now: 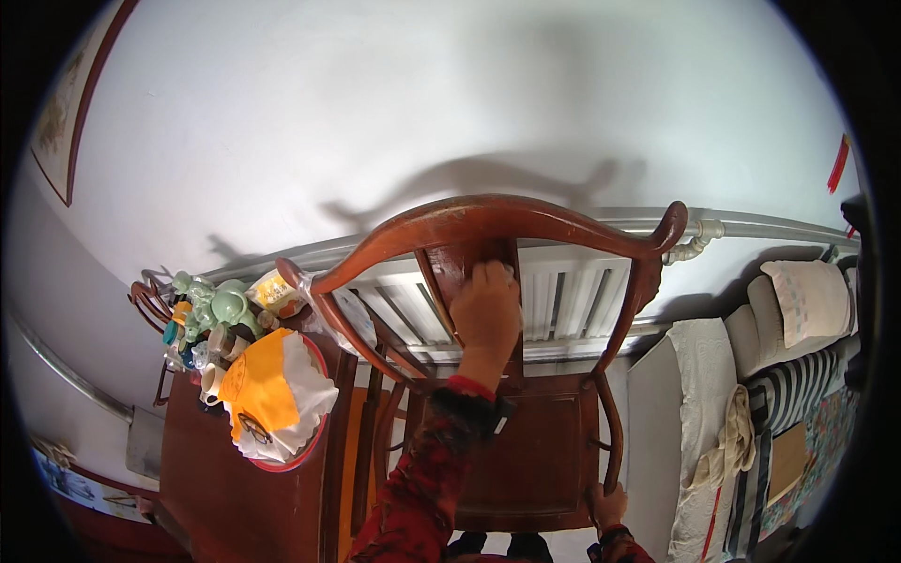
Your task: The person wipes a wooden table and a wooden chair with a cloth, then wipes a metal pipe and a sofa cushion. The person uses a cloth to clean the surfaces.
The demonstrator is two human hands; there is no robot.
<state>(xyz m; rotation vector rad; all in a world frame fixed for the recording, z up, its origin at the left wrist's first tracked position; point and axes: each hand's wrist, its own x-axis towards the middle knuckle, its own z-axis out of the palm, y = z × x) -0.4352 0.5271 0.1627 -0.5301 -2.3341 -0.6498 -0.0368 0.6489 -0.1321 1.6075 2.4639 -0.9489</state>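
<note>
A reddish-brown wooden armchair (521, 450) with a curved top rail (479, 214) stands before me, its back towards the wall. My left hand (487, 302) is pressed against the chair's central back splat (450, 264), fingers curled. A small pale edge beside those fingers looks like a thin cloth or wipe, mostly hidden under the hand. Lower down, my right hand (609, 505) is wrapped around the front end of the right armrest (611, 436). Both forearms wear red-and-black patterned sleeves.
Behind the chair is a white radiator (574, 295) with pipes. At left, a brown table (232, 507) carries a round red-rimmed basin (317, 450) topped by orange and white cloths, glasses, a mug (211, 382) and several jars. A covered sofa (704, 366) with cushions is on the right.
</note>
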